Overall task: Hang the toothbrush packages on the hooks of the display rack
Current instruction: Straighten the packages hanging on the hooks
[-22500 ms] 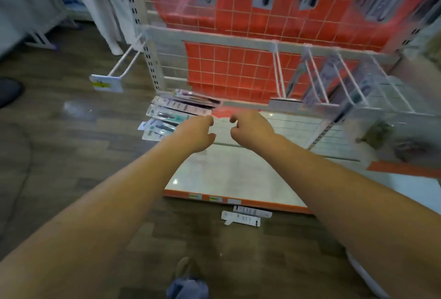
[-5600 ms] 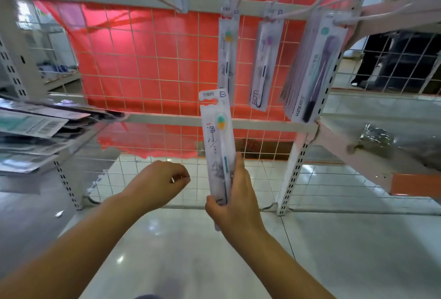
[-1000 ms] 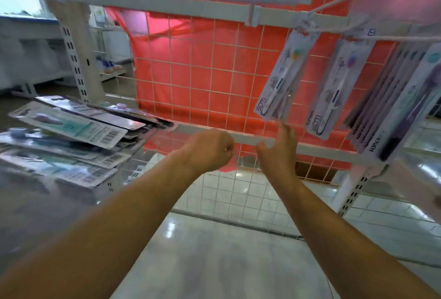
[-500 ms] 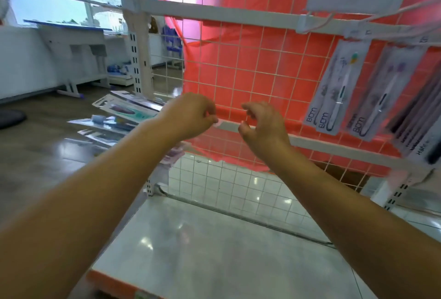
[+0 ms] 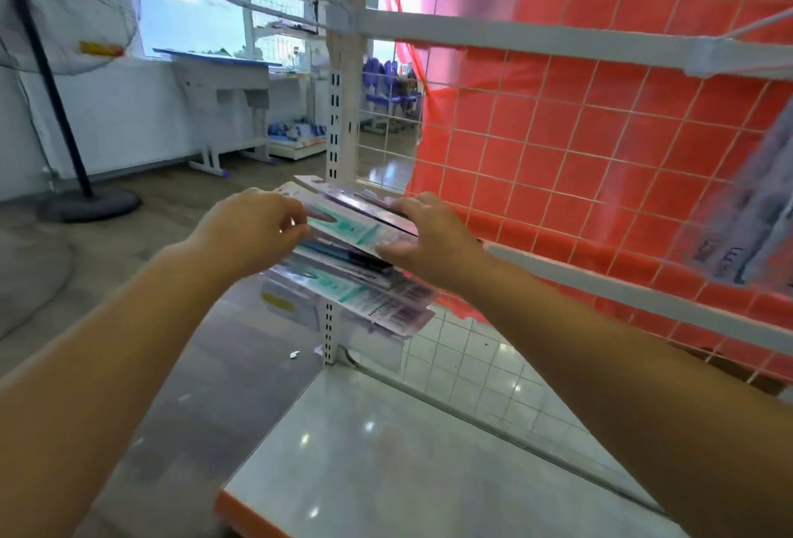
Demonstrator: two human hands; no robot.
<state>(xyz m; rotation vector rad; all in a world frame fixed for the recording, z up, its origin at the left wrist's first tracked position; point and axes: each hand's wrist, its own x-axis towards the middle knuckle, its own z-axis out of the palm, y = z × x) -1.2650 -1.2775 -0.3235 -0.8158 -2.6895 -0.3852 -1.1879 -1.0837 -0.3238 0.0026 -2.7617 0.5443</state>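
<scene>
From the head camera, both arms reach out to the stack of toothbrush packages [image 5: 364, 262] piled at the left end of the display rack [image 5: 343, 108], against its slotted white upright. The left hand [image 5: 253, 228] comes in from the left with fingers curled at the near edge of the top package [image 5: 347, 228], seemingly pinching it, though blur hides the exact contact. The right hand [image 5: 425, 237] sits at the stack's right end, thumb under and fingers over the top few packs, closed on them. So this looks like the pick-up step: one more pack being peeled off the pile. Far right, blurred, a cluster of hung packages [image 5: 746, 232] dangles in front of the red-backed wire grid [image 5: 579, 151], and a white hook [image 5: 755, 24] juts out from the upper rail. The next move calls for separating a single card from its neighbours, carrying it right, and lining its hanging hole up with a hook tip before sliding it on. Slippery packs could come away in twos.
</scene>
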